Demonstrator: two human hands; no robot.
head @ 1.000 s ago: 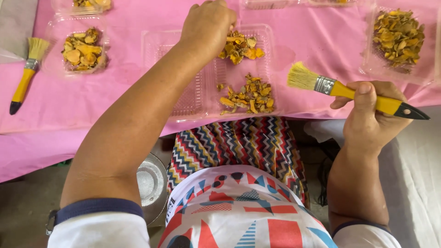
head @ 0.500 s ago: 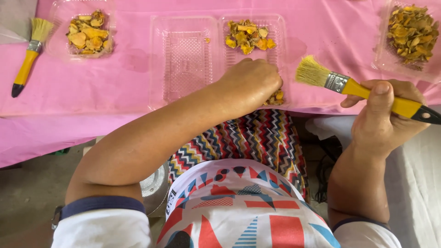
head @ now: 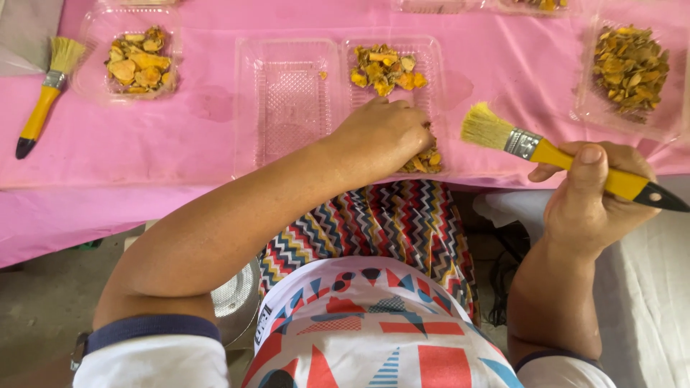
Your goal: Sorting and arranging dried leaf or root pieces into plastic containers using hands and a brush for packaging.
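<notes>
My left hand (head: 384, 135) rests palm down over the near end of a clear plastic tray (head: 430, 52), its fingers curled on the yellow-orange dried pieces (head: 425, 161) there; whether it grips any is hidden. More pieces (head: 381, 68) lie at the tray's far end. My right hand (head: 589, 197) holds a yellow-handled paintbrush (head: 553, 153) near the table edge, bristles pointing left toward the tray. An empty clear tray half (head: 287, 100) lies to the left of the filled one.
On the pink tablecloth (head: 144, 154) sit another tray of yellow pieces (head: 133, 57) at far left, a second yellow brush (head: 44, 97) beside it, and a tray of darker pieces (head: 631, 68) at far right. A metal bowl (head: 237, 294) is under the table.
My left hand pulled back from the far end of the tray to the pieces at its near end. The right hand and brush stayed nearly still.
</notes>
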